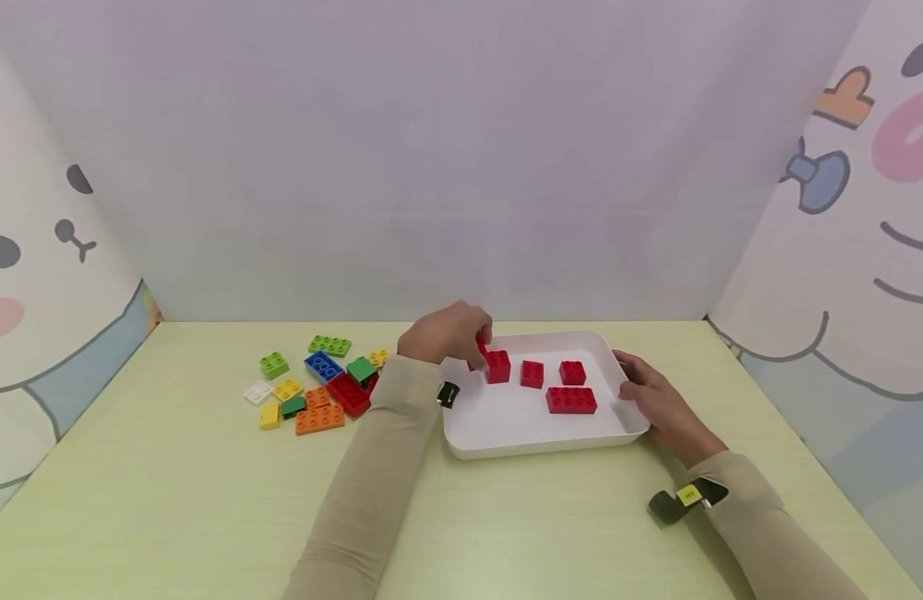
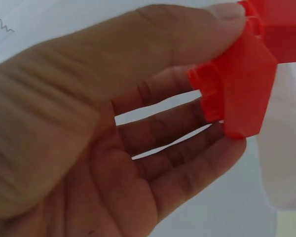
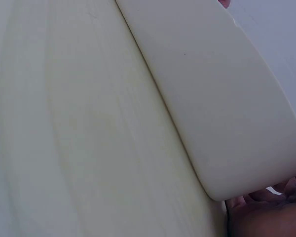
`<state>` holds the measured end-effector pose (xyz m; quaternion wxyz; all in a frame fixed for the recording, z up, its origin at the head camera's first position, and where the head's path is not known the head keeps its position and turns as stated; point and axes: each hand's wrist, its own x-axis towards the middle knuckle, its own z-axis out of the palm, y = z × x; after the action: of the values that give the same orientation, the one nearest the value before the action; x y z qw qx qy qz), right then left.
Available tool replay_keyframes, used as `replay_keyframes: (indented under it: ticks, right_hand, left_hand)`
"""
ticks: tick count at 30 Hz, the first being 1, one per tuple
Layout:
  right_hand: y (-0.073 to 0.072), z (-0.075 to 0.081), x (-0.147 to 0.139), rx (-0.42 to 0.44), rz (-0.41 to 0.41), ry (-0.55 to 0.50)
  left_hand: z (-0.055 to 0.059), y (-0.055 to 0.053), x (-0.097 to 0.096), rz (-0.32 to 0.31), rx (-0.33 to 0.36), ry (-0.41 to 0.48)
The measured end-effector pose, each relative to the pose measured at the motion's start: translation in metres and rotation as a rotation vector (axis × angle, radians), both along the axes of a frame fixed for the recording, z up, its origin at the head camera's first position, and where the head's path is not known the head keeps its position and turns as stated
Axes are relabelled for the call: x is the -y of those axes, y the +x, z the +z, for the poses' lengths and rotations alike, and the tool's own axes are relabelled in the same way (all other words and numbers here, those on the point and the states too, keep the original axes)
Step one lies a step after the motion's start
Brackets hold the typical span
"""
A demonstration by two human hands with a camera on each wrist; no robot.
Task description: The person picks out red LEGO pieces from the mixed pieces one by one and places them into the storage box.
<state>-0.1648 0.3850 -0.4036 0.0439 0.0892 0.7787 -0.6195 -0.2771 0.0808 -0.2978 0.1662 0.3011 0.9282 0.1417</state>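
Currently my left hand (image 1: 448, 332) pinches red brick (image 2: 247, 96) at left end of white tray (image 1: 506, 425); early release could knock neighbouring brick (image 1: 498, 367). My right hand (image 1: 662, 408) grips tray edge; tugging might scatter contents.

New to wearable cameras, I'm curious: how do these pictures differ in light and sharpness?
Head: clearest, white tray crisp, pale glare on the table; left wrist: softer, left hand shaded, its red brick vivid; right wrist: dim, greyish, right hand dark in the lower corner.
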Motion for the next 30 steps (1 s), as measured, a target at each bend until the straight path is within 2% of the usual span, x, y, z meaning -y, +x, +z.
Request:
replay_keyframes:
  ticks: [12, 17, 25, 30]
  right_hand:
    - [-0.001, 0.000, 0.000, 0.009, -0.008, -0.004]
    - [-0.001, 0.001, 0.002, 0.011, -0.013, -0.003]
    - [-0.001, 0.003, 0.002, 0.016, -0.014, 0.006]
    - [0.000, 0.003, 0.002, -0.014, -0.001, 0.023]
  left_hand:
    - [-0.020, -0.006, -0.003, 0.135, 0.104, -0.043]
    - [-0.026, -0.007, -0.002, 0.122, 0.108, -0.037]
    - [-0.028, -0.007, -0.004, 0.096, 0.105, -0.058]
    - [-0.029, -0.007, -0.006, 0.091, 0.116, -0.055]
